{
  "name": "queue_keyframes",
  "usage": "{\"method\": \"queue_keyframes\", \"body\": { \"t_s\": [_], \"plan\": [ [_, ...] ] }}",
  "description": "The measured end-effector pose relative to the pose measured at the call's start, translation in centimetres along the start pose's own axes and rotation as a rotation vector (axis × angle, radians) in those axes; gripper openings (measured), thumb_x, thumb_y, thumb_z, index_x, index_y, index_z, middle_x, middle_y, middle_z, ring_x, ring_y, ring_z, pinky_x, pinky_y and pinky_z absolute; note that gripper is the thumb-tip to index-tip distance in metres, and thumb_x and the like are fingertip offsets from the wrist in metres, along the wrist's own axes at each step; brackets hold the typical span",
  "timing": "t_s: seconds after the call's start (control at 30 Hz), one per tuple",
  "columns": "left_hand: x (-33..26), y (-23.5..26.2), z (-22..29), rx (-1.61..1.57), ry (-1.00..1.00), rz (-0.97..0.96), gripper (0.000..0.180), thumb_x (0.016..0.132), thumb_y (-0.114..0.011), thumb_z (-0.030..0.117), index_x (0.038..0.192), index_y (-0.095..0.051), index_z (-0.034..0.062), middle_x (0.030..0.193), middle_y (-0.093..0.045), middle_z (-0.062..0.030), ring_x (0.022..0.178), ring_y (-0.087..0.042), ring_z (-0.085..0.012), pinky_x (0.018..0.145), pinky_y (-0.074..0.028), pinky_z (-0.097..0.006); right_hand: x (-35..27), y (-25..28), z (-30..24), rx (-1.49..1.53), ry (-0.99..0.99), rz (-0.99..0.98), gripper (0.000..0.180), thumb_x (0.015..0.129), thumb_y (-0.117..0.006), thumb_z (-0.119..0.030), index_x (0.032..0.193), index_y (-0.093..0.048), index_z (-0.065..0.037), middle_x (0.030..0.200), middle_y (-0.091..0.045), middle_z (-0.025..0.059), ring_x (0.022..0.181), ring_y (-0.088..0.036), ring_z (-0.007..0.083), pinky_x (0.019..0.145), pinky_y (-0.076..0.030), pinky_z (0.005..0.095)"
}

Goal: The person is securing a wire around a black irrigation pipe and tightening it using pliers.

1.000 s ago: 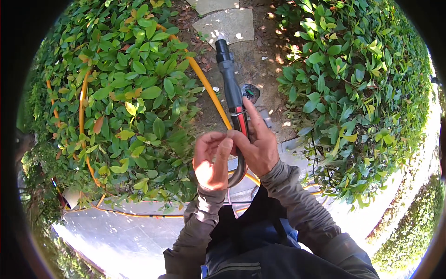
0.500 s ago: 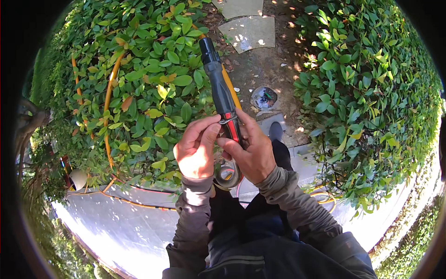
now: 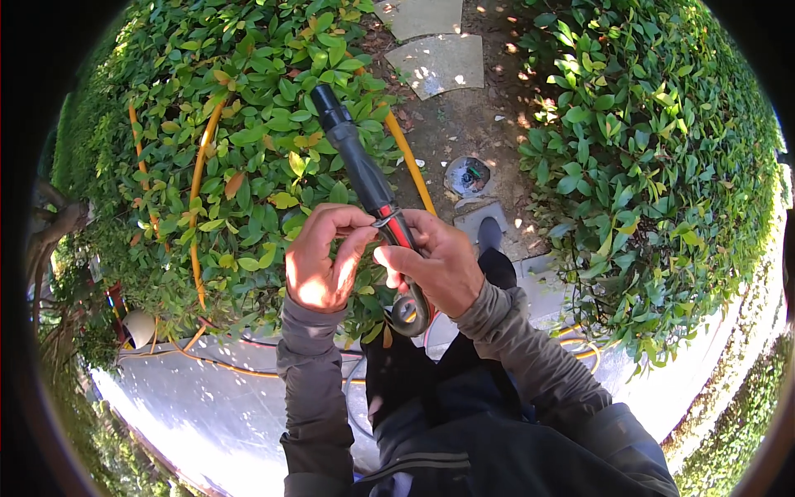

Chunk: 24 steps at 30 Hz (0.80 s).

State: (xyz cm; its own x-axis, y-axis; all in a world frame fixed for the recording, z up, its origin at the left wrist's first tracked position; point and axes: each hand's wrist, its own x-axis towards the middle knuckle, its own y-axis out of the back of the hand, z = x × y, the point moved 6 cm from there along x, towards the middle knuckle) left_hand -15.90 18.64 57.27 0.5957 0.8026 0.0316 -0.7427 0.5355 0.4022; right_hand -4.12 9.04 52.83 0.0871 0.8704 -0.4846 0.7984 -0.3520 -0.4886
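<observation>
Both hands close together on a black spray wand held out over the bushes.

Far to the left of the hands, an orange hose (image 3: 197, 178) runs through the green bush (image 3: 240, 166). The left hand (image 3: 319, 261) is curled, its thumb and fingertips pinching a small metal clip at the wand's red section. The spray wand (image 3: 364, 178) slants up and away from the hands toward the upper left, its nozzle end over the leaves. The right hand (image 3: 439, 265) is wrapped around the wand's lower end, just beside the left hand, fingertips almost meeting; a dark loop of the handle hangs below it. Beyond the right hand, a round ground cap (image 3: 468, 176) sits in bare dirt, and stepping stones (image 3: 436, 62) lie farther up. Another bush (image 3: 654, 166) fills the right.
</observation>
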Motion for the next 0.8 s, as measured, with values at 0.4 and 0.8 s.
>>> {"method": "queue_keyframes", "body": {
  "t_s": [0.4,0.8],
  "plan": [
    [-4.6,8.5,-1.2,-0.078,-0.039,-0.053,0.012,0.092,-0.065,0.004,0.101,-0.059,-0.0031,0.094,-0.062,-0.0120,0.082,-0.066,-0.0203,0.073,-0.054,-0.031,-1.1,-9.6,2.4,-0.053,-0.057,-0.075,0.032,0.091,-0.070,-0.012,0.116,-0.056,0.002,0.083,-0.063,0.0028,0.062,-0.059,0.0083,0.051,-0.047,0.0238],
    [-8.8,4.7,4.1,-0.087,-0.085,0.086,0.017,0.089,-0.063,-0.005,0.105,-0.059,-0.0035,0.105,-0.056,-0.0090,0.085,-0.062,-0.0134,0.074,-0.053,-0.027,-6.7,-8.0,2.0,0.240,0.078,-0.123,0.043,0.099,-0.058,-0.017,0.136,-0.049,0.004,0.093,-0.064,0.0066,0.075,-0.065,0.0136,0.066,-0.053,0.0289]
  ]
}}
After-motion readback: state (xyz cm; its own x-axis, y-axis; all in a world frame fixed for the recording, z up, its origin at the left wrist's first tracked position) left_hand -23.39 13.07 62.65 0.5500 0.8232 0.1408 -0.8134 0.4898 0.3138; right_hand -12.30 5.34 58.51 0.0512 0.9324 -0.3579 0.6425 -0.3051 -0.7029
